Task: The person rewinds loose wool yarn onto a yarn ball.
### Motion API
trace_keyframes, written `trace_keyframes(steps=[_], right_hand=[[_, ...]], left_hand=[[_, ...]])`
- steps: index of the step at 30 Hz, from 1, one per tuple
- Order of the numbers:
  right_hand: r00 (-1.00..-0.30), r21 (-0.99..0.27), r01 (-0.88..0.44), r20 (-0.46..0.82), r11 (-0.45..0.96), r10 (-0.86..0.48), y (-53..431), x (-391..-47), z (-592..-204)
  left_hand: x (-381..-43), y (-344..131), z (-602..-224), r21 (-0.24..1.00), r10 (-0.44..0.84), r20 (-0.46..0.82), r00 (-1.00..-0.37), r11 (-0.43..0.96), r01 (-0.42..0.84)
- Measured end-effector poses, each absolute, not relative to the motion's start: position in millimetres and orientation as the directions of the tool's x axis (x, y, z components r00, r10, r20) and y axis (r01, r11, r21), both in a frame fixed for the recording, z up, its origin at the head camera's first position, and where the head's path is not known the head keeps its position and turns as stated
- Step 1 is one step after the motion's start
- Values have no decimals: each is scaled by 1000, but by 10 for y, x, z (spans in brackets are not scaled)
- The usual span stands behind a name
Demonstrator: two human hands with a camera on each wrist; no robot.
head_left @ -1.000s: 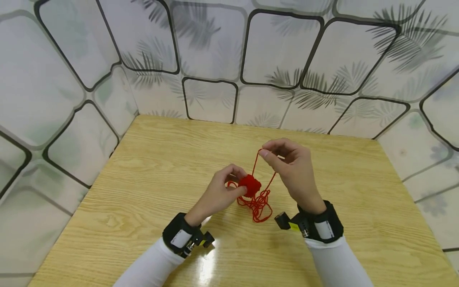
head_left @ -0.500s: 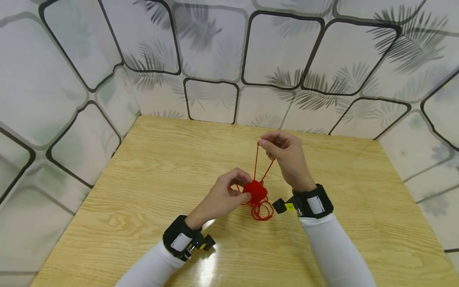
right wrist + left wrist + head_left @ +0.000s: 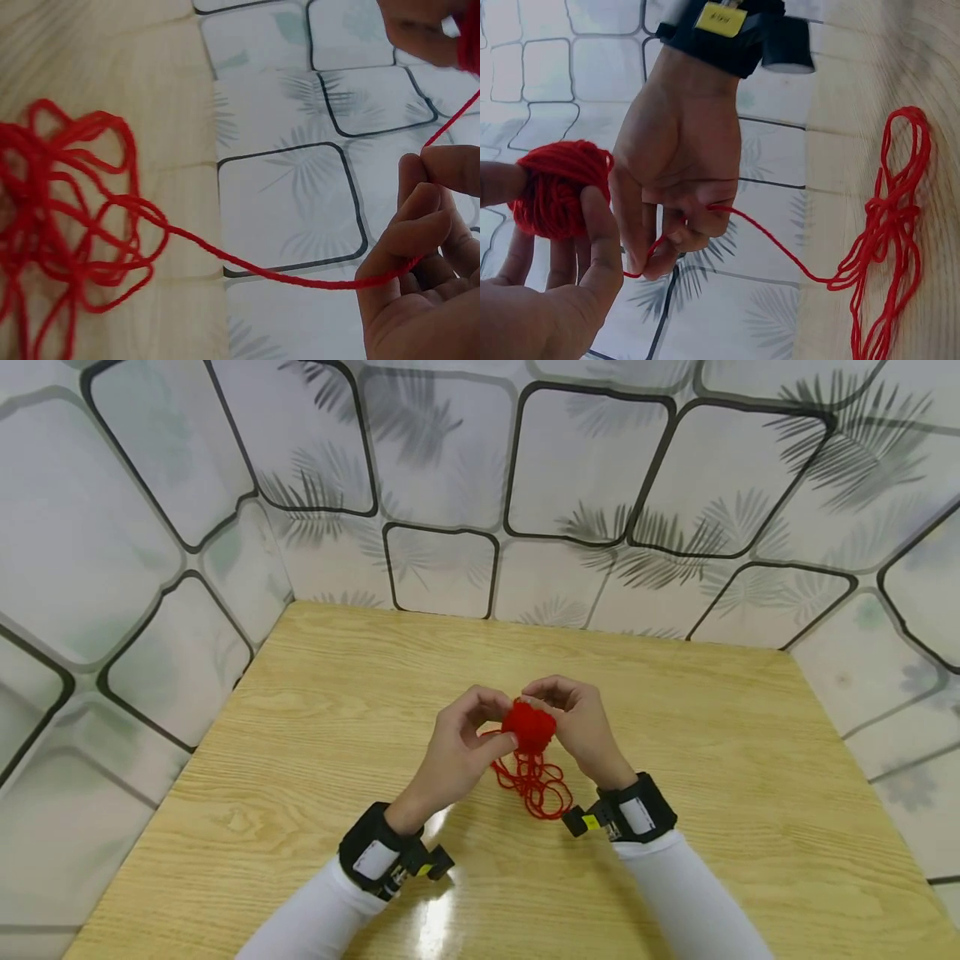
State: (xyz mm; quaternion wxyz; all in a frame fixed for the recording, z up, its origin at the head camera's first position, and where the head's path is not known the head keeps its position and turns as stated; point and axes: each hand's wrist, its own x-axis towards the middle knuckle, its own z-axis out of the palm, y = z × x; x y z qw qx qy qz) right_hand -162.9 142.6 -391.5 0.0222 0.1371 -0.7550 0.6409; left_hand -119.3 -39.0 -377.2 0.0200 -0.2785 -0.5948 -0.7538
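A small ball of red yarn (image 3: 529, 727) is held above the table by my left hand (image 3: 457, 747), thumb on the near side and fingers round the far side. In the left wrist view the wound strands of the yarn ball (image 3: 559, 191) show between thumb and fingers. Close beside it, my right hand (image 3: 585, 727) pinches the yarn strand (image 3: 450, 124) between thumb and forefinger. The strand also runs through the curled lower fingers of that hand, then down to a loose heap of yarn (image 3: 82, 202) lying on the table.
The wooden table (image 3: 337, 693) has a patterned wall covering (image 3: 442, 452) behind it and along the sides. Each wrist wears a black strap with a small camera; the right wrist camera (image 3: 576, 821) hangs near the loose yarn.
My right hand first drew the strand up and away, then came down beside the ball. My left hand raised the ball slightly. The loose yarn stays on the table.
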Motion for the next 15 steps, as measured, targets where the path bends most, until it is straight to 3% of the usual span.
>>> trace_keyframes(steps=[7, 15], right_hand=[[-932, -883, -339, 269, 326, -242, 1383, -1317, -3990], [-867, -778, -495, 409, 387, -286, 1400, -1039, -3926]], left_hand=[[-1274, -409, -3758, 875, 196, 447, -873, -301, 380], [-1323, -384, -3810, 895, 136, 409, -902, -255, 367]])
